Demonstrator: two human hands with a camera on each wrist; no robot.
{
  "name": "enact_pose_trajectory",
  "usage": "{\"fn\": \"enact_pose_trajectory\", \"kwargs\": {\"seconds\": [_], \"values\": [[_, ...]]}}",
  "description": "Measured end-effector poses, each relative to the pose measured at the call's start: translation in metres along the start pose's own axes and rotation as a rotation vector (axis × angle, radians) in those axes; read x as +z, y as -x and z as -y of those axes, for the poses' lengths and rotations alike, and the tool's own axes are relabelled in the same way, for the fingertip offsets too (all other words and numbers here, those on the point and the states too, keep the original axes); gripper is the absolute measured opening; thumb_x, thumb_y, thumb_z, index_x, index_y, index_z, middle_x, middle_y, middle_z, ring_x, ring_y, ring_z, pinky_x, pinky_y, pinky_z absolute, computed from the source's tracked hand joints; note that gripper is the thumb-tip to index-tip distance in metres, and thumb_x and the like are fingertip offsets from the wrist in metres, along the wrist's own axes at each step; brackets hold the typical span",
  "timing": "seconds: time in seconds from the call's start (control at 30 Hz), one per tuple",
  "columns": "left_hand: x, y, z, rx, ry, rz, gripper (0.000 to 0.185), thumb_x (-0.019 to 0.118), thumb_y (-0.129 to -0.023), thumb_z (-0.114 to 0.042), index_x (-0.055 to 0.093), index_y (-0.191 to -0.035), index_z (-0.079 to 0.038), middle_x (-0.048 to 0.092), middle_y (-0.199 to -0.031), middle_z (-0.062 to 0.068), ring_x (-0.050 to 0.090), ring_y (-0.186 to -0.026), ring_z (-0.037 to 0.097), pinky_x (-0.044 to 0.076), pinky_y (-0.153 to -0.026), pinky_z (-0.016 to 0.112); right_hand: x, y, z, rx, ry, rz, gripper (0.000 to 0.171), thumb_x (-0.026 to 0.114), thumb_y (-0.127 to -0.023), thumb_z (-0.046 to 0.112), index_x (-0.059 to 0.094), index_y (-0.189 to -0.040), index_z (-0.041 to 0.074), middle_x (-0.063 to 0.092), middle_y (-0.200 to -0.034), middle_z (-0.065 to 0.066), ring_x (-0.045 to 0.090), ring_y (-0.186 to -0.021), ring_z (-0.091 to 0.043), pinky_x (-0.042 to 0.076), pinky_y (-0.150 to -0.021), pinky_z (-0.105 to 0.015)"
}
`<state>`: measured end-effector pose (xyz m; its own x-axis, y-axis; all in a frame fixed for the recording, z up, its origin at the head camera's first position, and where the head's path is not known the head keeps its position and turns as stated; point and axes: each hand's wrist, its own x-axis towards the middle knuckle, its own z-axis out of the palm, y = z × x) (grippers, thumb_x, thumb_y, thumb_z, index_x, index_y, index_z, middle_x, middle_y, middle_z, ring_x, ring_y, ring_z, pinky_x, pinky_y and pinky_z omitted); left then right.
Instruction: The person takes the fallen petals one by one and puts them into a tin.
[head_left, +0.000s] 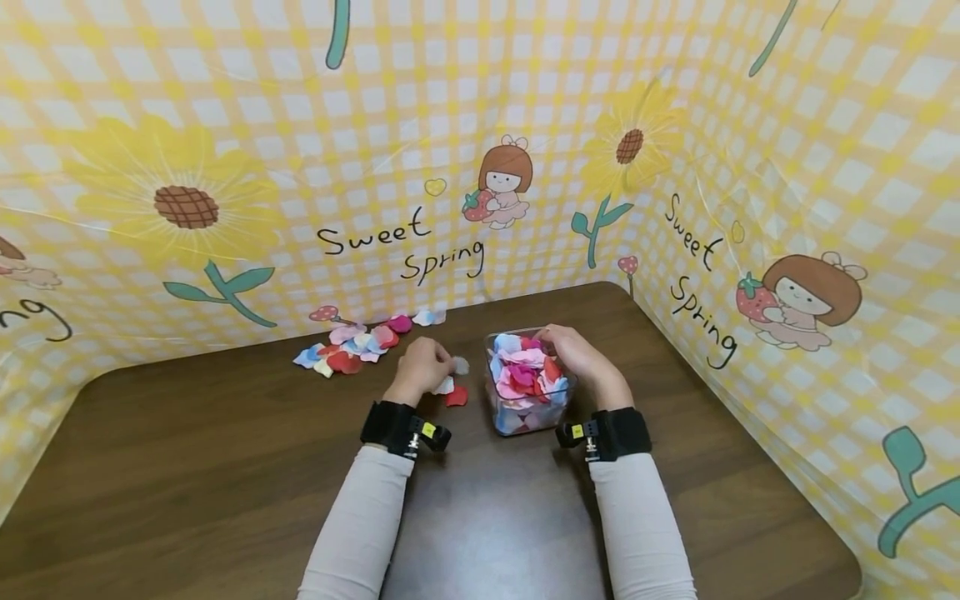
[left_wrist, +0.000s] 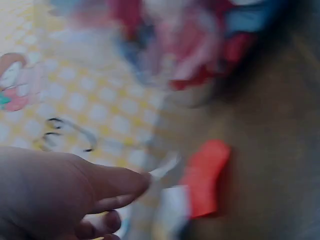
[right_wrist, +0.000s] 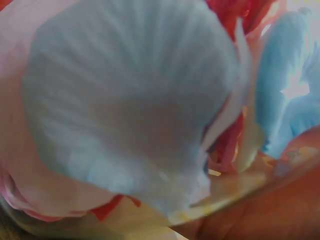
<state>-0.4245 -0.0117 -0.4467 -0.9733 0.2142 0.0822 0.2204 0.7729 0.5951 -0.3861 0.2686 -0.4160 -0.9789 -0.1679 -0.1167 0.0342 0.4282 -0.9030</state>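
Observation:
In the head view a clear square box [head_left: 515,421] stands on the table, heaped with pink, red, blue and white fabric flower petals [head_left: 525,377]. My left hand [head_left: 422,367], left of the box, pinches a pale petal [head_left: 461,365] between thumb and fingertips. The same petal [left_wrist: 166,165] is blurred in the left wrist view. Below that hand a red petal [head_left: 456,396] and a white petal [head_left: 445,386] lie on the wood. My right hand [head_left: 577,354] holds the box at its back right, fingers bent at the rim. A light blue petal [right_wrist: 135,95] fills much of the right wrist view.
A loose pile of mixed petals [head_left: 348,346] lies at the table's back edge, left of the left hand. A pale blue petal [head_left: 429,317] sits by the cloth. Yellow checked cloth [head_left: 375,167] walls the back and right of the brown table [head_left: 225,467].

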Motion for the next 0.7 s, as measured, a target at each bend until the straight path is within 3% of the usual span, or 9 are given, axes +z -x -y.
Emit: {"fn": "enact_pose_trajectory", "kwargs": {"seconds": [0.13,0.27,0.37,0.47,0.6,0.7], "values": [[-0.029,0.007,-0.016,0.087,0.145,-0.11,0.017,0.069,-0.095,-0.015,0.078,-0.096,-0.001,0.072,-0.098,0.015,0.065,-0.09,0.03,0.051,-0.082,0.047,0.0,-0.001,0.0,0.009,0.012,-0.001,0.047,0.033,-0.107,0.026,0.06,-0.131,-0.003,0.055,-0.138,-0.021,0.051,-0.128,-0.039,0.041,-0.108,-0.054],[-0.047,0.025,-0.059,0.231,0.24,-0.125,0.016,0.072,-0.096,-0.018,0.077,-0.099,-0.003,0.071,-0.105,0.014,0.062,-0.099,0.03,0.048,-0.089,0.045,0.0,-0.002,0.0,-0.009,0.001,-0.008,0.047,0.033,-0.106,0.024,0.06,-0.13,-0.005,0.056,-0.137,-0.022,0.052,-0.127,-0.039,0.042,-0.107,-0.053],[-0.039,0.038,-0.094,0.353,0.228,-0.089,0.012,0.076,-0.093,-0.018,0.079,-0.096,-0.006,0.068,-0.101,0.009,0.059,-0.098,0.028,0.045,-0.088,0.043,0.0,-0.003,0.0,-0.025,-0.013,-0.02,0.045,0.033,-0.106,0.022,0.061,-0.127,-0.006,0.058,-0.132,-0.022,0.054,-0.122,-0.037,0.045,-0.102,-0.047],[-0.02,0.048,-0.119,0.431,0.142,-0.043,0.011,0.076,-0.092,-0.02,0.081,-0.091,-0.01,0.065,-0.093,0.005,0.056,-0.094,0.026,0.042,-0.084,0.041,0.0,-0.003,0.0,-0.044,-0.025,-0.035,0.043,0.035,-0.105,0.02,0.064,-0.122,-0.008,0.061,-0.125,-0.021,0.056,-0.115,-0.032,0.046,-0.095,-0.039],[0.005,0.057,-0.133,0.471,0.013,-0.01,0.015,0.077,-0.093,-0.027,0.081,-0.083,-0.015,0.064,-0.087,0.003,0.056,-0.091,0.025,0.038,-0.081,0.042,0.001,-0.001,0.001,-0.067,-0.027,-0.047,0.042,0.035,-0.105,0.018,0.065,-0.118,-0.009,0.063,-0.117,-0.018,0.057,-0.109,-0.029,0.046,-0.092,-0.036],[0.01,0.058,-0.133,0.469,-0.021,-0.013,0.015,0.079,-0.091,-0.028,0.08,-0.081,-0.017,0.065,-0.086,0.002,0.057,-0.092,0.024,0.038,-0.081,0.043,0.001,-0.001,0.001,-0.063,-0.026,-0.037,0.042,0.034,-0.106,0.018,0.064,-0.119,-0.008,0.063,-0.119,-0.018,0.057,-0.112,-0.031,0.046,-0.095,-0.039]]}}
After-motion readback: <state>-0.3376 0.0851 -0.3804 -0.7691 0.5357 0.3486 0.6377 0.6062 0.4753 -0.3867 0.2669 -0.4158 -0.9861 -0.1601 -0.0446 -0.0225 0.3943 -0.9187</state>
